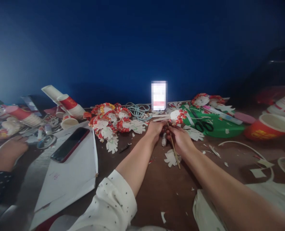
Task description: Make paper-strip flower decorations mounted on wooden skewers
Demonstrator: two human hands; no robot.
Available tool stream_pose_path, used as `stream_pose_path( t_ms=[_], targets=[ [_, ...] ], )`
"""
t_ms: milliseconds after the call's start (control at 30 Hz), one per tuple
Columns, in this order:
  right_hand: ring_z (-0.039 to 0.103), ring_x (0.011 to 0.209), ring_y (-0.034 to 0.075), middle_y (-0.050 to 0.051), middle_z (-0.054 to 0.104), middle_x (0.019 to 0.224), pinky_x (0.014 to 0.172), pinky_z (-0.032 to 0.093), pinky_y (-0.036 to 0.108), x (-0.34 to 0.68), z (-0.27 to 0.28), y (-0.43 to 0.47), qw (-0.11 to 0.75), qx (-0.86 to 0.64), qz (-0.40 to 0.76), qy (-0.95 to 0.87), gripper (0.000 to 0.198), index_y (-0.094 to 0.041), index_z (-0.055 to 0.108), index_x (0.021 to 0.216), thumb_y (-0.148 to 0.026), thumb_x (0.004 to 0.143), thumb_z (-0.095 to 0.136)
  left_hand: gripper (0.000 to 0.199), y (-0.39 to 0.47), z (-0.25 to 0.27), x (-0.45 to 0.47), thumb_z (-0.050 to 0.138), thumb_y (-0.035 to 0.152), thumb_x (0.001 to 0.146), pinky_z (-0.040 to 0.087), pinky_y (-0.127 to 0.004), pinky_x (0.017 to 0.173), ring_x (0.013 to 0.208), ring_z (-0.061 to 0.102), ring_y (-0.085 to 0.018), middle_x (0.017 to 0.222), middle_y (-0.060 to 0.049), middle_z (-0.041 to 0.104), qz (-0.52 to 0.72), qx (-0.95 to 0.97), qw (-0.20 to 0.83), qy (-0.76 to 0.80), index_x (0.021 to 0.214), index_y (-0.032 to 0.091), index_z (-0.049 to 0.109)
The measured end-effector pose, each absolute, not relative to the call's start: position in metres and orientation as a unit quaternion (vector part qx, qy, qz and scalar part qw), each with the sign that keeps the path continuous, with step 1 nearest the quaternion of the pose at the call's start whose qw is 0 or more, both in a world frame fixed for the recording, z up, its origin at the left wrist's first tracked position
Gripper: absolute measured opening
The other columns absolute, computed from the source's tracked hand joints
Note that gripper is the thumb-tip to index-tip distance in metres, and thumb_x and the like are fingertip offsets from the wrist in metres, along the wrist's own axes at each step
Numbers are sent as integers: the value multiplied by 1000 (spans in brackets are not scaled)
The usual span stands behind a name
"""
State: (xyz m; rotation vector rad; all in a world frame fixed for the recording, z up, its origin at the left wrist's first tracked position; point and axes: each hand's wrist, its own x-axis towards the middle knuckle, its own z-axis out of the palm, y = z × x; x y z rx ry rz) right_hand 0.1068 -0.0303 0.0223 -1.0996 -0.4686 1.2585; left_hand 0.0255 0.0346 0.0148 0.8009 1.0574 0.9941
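My left hand (156,130) and my right hand (182,138) meet over the middle of the table, fingers closed and nearly touching. A thin wooden stick (173,146) slants down from the right hand's fingertips. What the left fingers pinch is too small to make out. Just beyond my hands is a white paper piece with a crumpled red and yellow edge (177,117). A small whitish tube (164,140) lies between the hands. Below them rests a white hand-shaped paper cutout (171,158), partly behind the stick.
Several red-edged paper pieces (106,120) are heaped at left, beside a phone (70,144) on a white box (72,173). Black-handled scissors (204,125) lie on green sheet (231,130). A red paper cup (267,126) stands right. Another person's hand (11,150) is far left.
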Motion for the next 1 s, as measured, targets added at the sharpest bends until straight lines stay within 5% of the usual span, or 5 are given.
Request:
stream_pose_path(
  t_ms=[667, 1000],
  targets=[
    [51, 50, 8, -2, 61, 69, 39, 40, 19, 106, 21, -33, 653, -440, 574, -225, 35, -18, 67, 88, -27, 58, 83, 20, 37, 23, 16, 78, 23, 78, 38, -19, 45, 44, 48, -6, 60, 1, 58, 405, 327, 766, 377, 77, 12, 62],
    [48, 52, 8, 0, 62, 70, 37, 26, 18, 106, 23, -32, 648, -449, 566, -241, 38, -18, 69, 84, -32, 52, 85, 25, 34, 23, 20, 80, 25, 76, 36, -18, 42, 40, 47, -6, 52, 2, 54, 416, 325, 750, 398, 72, 12, 60]
  ],
)
